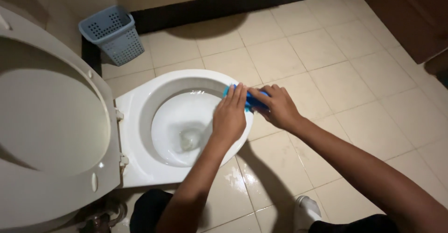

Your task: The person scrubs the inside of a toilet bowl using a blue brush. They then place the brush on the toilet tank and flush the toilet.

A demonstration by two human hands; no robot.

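Over the toilet bowl's rim (140, 95), both hands — left hand (229, 116), right hand (278, 106) — press curled fingers onto a blue scrubber (253, 101).

I see a small blue object (252, 100), maybe a sponge or a brush head, lying on the rim of the white toilet bowl (140, 121), at about 3 o'clock of the bowl. Most of it is hidden, only a bright blue strip shows. The bowl is open, with a little water at its bottom.
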